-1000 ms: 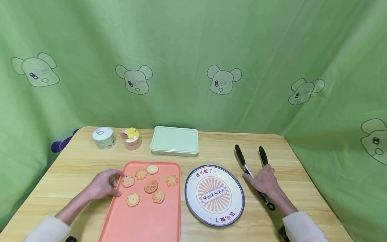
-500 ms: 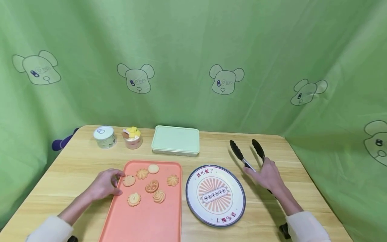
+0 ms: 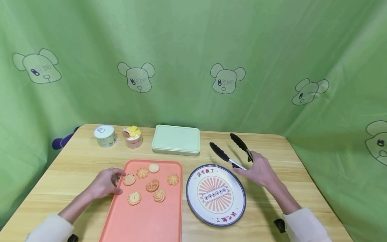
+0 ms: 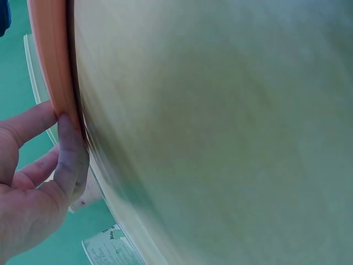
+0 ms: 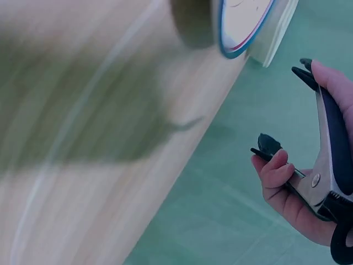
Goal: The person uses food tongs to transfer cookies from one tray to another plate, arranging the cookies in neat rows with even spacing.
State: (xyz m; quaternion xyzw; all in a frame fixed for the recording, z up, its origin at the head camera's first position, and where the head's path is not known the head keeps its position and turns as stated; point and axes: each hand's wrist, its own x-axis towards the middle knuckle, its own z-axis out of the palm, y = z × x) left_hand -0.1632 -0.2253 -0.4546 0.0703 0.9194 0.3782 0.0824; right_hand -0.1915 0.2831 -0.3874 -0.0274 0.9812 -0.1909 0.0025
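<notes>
At the left rim of the pink tray (image 3: 145,218), my left hand (image 3: 104,184) holds the edge with bent fingers; the left wrist view has fingertips against the tray's rim (image 4: 52,66). Several cookies, including a pretzel-shaped one (image 3: 152,185) and a swirled one (image 3: 159,195), lie on its far half. My right hand (image 3: 259,171) grips black-tipped metal tongs (image 3: 220,152), raised over the table with their arms spread. Nothing is between the tips. The tongs' hinge end is hidden by the hand in the head view but shows in the right wrist view.
A white plate (image 3: 193,191) with a blue rim lies between tray and right hand. Along the back stand a lidded can (image 3: 104,136), a dessert cup (image 3: 133,137) and a pale green box (image 3: 176,138). Green curtains (image 3: 181,33) enclose the table.
My right hand has lifted the tongs off the table and carried them left, toward the plate's far side. The left hand has stayed at the tray's edge.
</notes>
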